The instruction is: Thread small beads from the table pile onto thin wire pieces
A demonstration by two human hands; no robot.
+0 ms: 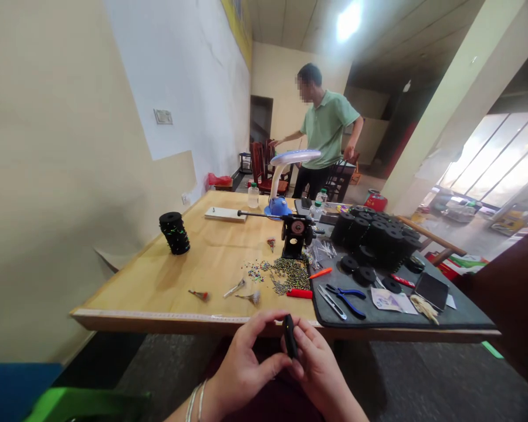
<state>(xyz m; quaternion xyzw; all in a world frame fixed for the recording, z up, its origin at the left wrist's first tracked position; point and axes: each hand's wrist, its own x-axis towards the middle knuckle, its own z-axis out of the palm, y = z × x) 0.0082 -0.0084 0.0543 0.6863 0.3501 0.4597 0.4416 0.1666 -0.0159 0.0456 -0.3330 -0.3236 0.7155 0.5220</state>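
Both my hands meet just below the near edge of the wooden table [193, 264]. My left hand [242, 360] and my right hand [314, 363] pinch a small black disc-like spool [289, 335], held edge-on between the fingers. Bangles circle my left wrist. On the table ahead lie a heap of tiny multicoloured beads [286, 274], a black hand-crank winder [295, 234] and a few small tassel-like pieces [242, 293].
A dark mat [462, 313] on the right holds a pile of black spools [374, 234], blue pliers [345, 296], scissors and a phone. A black spool stack [174, 232] stands at left. A blue desk lamp [281, 176] is behind. A person in a green shirt [328, 129] stands by chairs.
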